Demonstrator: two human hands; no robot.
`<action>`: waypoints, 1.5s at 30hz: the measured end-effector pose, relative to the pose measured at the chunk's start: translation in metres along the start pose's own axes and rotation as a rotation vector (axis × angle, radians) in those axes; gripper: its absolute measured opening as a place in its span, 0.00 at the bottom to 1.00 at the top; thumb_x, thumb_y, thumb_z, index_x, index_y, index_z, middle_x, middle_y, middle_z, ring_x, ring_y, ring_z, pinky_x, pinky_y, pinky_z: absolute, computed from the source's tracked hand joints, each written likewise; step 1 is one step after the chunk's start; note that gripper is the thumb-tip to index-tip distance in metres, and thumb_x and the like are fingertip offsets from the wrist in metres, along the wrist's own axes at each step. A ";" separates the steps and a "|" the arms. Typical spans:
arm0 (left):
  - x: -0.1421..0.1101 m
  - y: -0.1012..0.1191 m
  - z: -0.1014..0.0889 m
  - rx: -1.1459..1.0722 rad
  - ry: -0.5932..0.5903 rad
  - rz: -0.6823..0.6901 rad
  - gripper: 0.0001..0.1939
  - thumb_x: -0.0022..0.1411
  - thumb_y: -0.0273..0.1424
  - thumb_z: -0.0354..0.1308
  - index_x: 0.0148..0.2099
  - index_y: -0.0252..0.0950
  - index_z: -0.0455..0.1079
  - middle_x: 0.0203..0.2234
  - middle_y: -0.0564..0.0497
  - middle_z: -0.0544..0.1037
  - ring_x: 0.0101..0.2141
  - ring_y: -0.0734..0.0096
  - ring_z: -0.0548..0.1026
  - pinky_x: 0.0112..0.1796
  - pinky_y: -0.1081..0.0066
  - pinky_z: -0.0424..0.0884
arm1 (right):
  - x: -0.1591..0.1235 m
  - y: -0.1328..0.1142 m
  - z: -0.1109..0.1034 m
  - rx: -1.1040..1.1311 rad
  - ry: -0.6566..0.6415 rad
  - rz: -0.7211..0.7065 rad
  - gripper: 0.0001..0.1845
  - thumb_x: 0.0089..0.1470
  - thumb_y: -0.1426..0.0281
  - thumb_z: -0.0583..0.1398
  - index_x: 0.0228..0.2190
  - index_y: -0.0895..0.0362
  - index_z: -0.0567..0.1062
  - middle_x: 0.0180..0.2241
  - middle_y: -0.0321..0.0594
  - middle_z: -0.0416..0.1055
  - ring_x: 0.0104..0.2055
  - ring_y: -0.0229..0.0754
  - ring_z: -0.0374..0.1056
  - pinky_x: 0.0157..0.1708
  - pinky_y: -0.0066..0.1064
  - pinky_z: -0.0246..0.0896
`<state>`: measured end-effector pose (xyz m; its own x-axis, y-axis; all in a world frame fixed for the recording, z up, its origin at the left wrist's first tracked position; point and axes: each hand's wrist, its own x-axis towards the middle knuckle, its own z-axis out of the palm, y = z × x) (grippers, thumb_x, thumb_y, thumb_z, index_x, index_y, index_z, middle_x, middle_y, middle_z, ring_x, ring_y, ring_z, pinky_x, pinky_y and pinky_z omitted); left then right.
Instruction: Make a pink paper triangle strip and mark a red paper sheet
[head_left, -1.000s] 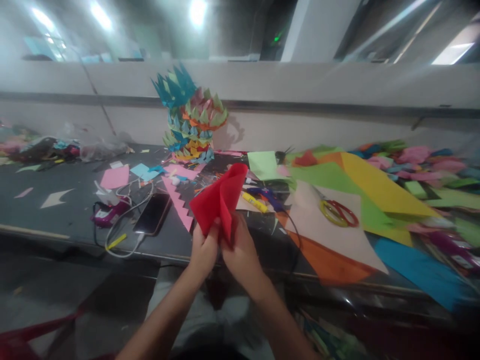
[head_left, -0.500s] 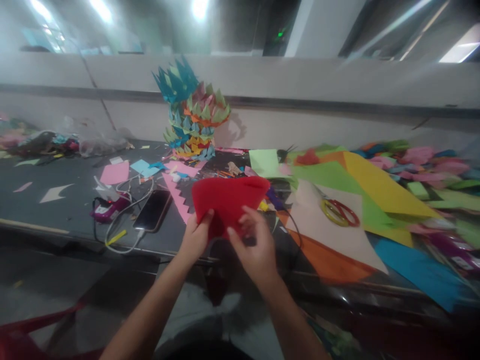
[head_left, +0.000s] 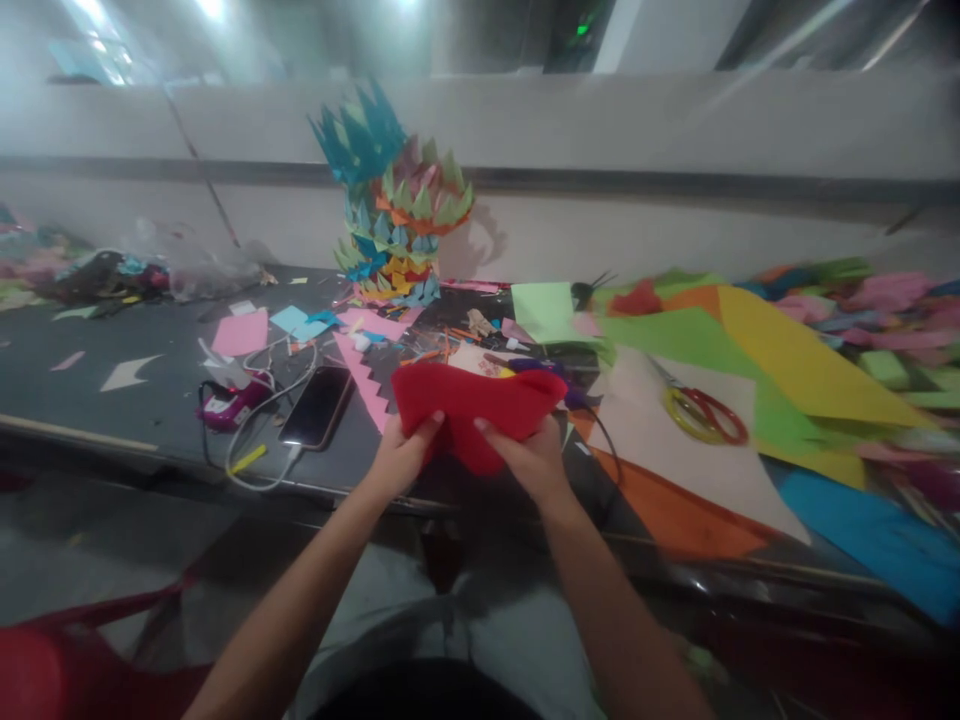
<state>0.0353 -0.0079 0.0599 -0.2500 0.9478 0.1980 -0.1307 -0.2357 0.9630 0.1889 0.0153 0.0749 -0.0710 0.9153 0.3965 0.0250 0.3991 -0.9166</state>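
A red sheet that looks like felt or soft paper (head_left: 476,395) is held in front of me at the table's near edge, its upper edge bent in a wave. My left hand (head_left: 405,452) grips its lower left part, thumb on the near face and fingers hidden behind. On the other side my right hand (head_left: 531,455) pinches the lower right part the same way. Behind the red sheet lie a cream scrap with print and a purple tool (head_left: 559,383) with a dark cord, partly covered.
Scissors with yellow and red handles (head_left: 705,415) rest on a pale sheet (head_left: 690,480) among coloured sheets at right. A phone (head_left: 318,408) with a white cable and a purple device (head_left: 229,405) lie left. Spiky paper crowns (head_left: 397,220) stand stacked at the back.
My right hand, earlier with fingers raised and loosely apart near the sheet, now grips its right side. The sheet has bent and spread wider. The view has shifted slightly.
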 end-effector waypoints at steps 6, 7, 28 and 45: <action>0.000 -0.002 -0.001 0.032 0.005 -0.014 0.19 0.47 0.43 0.63 0.33 0.31 0.74 0.27 0.47 0.79 0.28 0.66 0.75 0.33 0.68 0.72 | 0.003 0.006 -0.002 0.001 0.022 -0.009 0.14 0.40 0.64 0.66 0.32 0.57 0.75 0.32 0.41 0.76 0.33 0.44 0.72 0.36 0.37 0.70; 0.000 -0.003 -0.002 0.037 0.002 -0.014 0.18 0.47 0.42 0.63 0.33 0.31 0.74 0.27 0.47 0.79 0.29 0.65 0.75 0.33 0.68 0.72 | 0.003 0.006 -0.002 0.010 0.018 -0.003 0.15 0.40 0.64 0.66 0.32 0.57 0.75 0.33 0.41 0.76 0.33 0.45 0.72 0.36 0.37 0.70; 0.007 -0.004 -0.009 0.030 0.065 -0.058 0.18 0.44 0.41 0.65 0.31 0.30 0.74 0.26 0.48 0.78 0.28 0.65 0.74 0.31 0.67 0.71 | 0.009 0.018 -0.014 0.025 -0.052 0.018 0.11 0.43 0.63 0.65 0.30 0.55 0.77 0.33 0.39 0.75 0.35 0.43 0.70 0.36 0.35 0.68; 0.004 0.012 -0.016 -0.119 0.118 -0.166 0.17 0.42 0.38 0.68 0.31 0.30 0.73 0.22 0.50 0.76 0.28 0.65 0.75 0.34 0.67 0.71 | -0.001 -0.004 -0.025 0.076 -0.124 0.182 0.10 0.42 0.62 0.64 0.26 0.55 0.77 0.27 0.34 0.74 0.31 0.39 0.69 0.34 0.31 0.65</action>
<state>0.0171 -0.0106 0.0693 -0.3248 0.9457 0.0089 -0.2899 -0.1086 0.9509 0.2135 0.0146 0.0795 -0.1941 0.9561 0.2193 -0.0265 0.2184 -0.9755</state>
